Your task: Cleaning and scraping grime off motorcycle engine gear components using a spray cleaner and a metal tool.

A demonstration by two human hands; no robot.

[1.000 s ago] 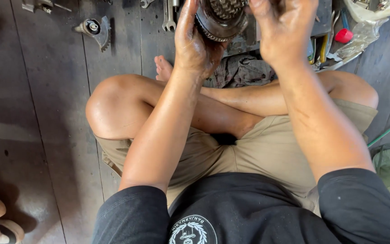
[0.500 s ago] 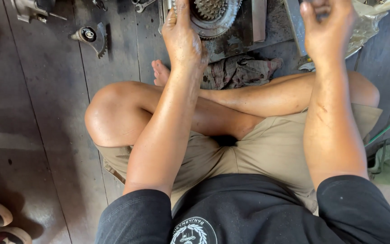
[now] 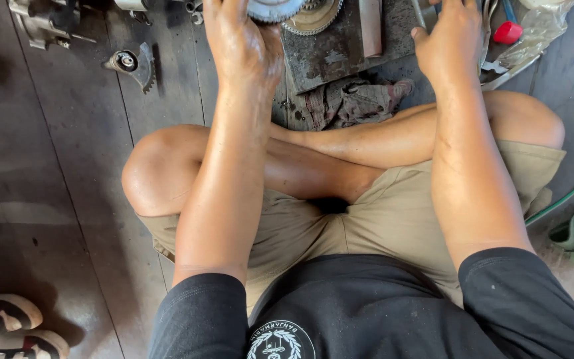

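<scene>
- Dark wooden plank floor point(image 3: 54, 199) serves as the workbench; person sits cross-legged on it, knees splayed, so parts lie w/in arm's reach ahead.
- Left hand point(image 3: 244, 46) is closed over a round toothed metal part, prob. a gear or clutch drum point(image 3: 274, 8), at the frame's top edge; fingers wrap its near rim, holding it down on or just above the steel plate point(image 3: 340, 50). Most of the part is cut off by the frame.
- Flat sprocket-like ring point(image 3: 313, 20) lies on the plate just beside the held part, touching or nearly so.
- Right hand point(image 3: 453, 40) rests palm-down at the plate's right edge, over flat tools point(image 3: 493, 46); fingertips out of frame, so can't tell if it grips anything.
- Plate gives a hard flat base; a metal bar point(image 3: 370, 26) lies along it. Greasy rag point(image 3: 353, 103) bunched at the plate's near edge, against the shin — handy for wiping.
- Red cap point(image 3: 511, 32) and clear plastic bag point(image 3: 539, 30) sit far right, near the tools.
- Small bracket w/ bearing point(image 3: 131, 63) and a bigger casting point(image 3: 41, 23) lie well apart to the left; open floor between them and the knee leaves room.
- Sandals point(image 3: 8, 326) at lower left, green hose point(image 3: 566, 196) at right: both clear of the arms.
</scene>
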